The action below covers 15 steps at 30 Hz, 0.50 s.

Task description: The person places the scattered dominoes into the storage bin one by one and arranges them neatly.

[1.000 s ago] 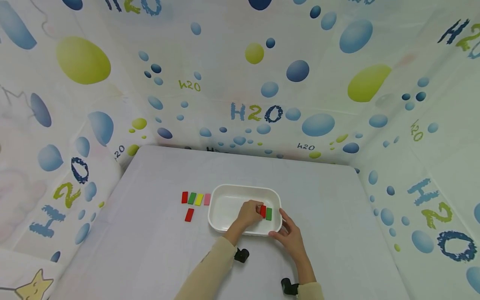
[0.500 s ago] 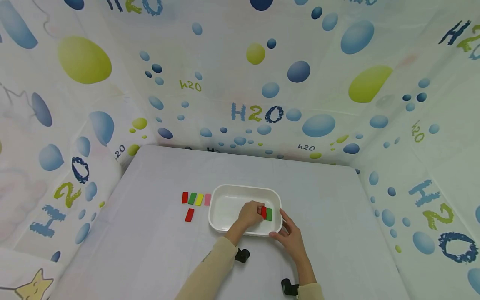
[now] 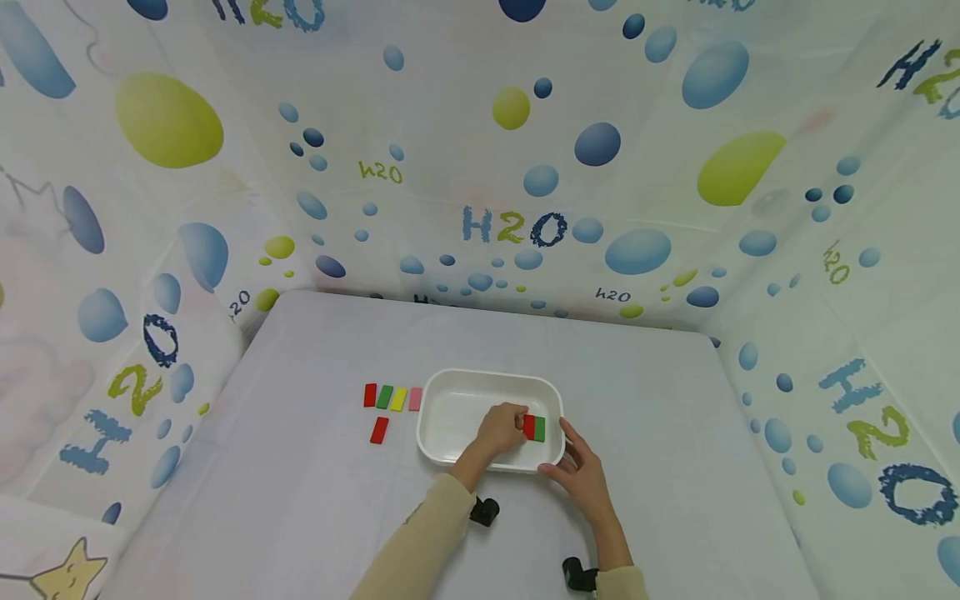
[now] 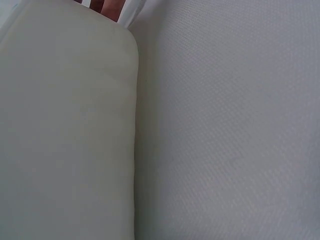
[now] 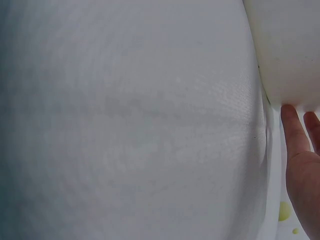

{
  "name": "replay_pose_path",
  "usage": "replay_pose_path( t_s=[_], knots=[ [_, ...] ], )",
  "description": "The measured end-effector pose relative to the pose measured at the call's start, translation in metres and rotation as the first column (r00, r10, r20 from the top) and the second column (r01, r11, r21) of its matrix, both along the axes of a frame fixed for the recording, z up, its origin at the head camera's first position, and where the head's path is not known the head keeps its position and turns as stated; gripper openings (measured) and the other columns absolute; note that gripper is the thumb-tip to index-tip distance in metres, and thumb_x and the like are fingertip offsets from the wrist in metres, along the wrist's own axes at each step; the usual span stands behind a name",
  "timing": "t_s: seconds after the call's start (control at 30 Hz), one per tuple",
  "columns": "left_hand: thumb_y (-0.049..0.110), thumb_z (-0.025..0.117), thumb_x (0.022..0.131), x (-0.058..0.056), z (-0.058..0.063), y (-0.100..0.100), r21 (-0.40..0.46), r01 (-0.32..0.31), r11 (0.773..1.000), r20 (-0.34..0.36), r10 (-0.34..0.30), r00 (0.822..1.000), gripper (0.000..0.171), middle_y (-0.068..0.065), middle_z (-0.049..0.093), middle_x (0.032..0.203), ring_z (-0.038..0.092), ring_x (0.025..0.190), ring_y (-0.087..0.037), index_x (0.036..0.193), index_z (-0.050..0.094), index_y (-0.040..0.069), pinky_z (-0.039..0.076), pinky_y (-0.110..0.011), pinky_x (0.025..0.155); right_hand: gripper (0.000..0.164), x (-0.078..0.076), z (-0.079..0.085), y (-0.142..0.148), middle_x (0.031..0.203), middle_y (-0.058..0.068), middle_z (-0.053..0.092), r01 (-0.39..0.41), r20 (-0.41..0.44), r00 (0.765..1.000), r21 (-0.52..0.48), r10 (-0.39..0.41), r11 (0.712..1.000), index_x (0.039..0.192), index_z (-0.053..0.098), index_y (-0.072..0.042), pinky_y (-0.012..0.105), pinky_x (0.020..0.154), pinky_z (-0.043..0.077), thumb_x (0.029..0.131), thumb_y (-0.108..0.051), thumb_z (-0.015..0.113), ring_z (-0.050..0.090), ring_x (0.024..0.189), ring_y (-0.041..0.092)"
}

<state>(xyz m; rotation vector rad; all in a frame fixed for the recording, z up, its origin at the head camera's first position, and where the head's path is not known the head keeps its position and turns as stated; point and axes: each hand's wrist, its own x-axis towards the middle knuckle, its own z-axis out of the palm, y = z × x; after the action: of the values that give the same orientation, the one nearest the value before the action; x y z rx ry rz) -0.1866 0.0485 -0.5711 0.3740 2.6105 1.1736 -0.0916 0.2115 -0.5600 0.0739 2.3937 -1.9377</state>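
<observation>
A white tray [image 3: 457, 388] stands mid-table in the head view. Inside its right end, a small flat red block [image 3: 529, 427] lies against a green block [image 3: 540, 429], long sides touching. My left hand [image 3: 498, 428] reaches into the tray, its curled fingertips pinching the red block's left side and partly covering it. My right hand [image 3: 577, 473] holds the tray's near right corner, thumb at the front and fingers along the right side. The right wrist view shows the fingers [image 5: 295, 131] touching a pale wall. In the left wrist view, a pale surface hides nearly all handwork.
Left of the tray, a row holds another red block [image 3: 370, 395], a green block [image 3: 385, 397], a yellow block [image 3: 399, 399] and a pink block [image 3: 415, 399]. Below it lies a lone red block [image 3: 379, 430]. A patterned curtain [image 3: 517, 192] surrounds the white table [image 3: 645, 392].
The red block in the tray has shifted slightly right, closing the narrow gap to the green block, and more of its top shows. The right hand and the tray keep their places.
</observation>
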Motion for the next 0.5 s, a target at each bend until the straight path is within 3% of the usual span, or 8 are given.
replay_pose_path(
  t_s=[0.5],
  knots=[
    [-0.008, 0.071, 0.071, -0.001, -0.0016, -0.0006, 0.052, 0.016, 0.999, 0.018, -0.017, 1.0, 0.055, -0.003, 0.058, 0.076, 0.046, 0.069, -0.01, 0.125, 0.064, -0.003, 0.039, -0.021, 0.065, 0.088, -0.0011, -0.002, 0.0007, 0.156, 0.019, 0.033, 0.003, -0.013, 1.0, 0.003, -0.003, 1.0, 0.15, 0.036, -0.004, 0.035, 0.099, 0.046, 0.075, -0.004, 0.082, 0.042, 0.136, 0.044]
  ],
)
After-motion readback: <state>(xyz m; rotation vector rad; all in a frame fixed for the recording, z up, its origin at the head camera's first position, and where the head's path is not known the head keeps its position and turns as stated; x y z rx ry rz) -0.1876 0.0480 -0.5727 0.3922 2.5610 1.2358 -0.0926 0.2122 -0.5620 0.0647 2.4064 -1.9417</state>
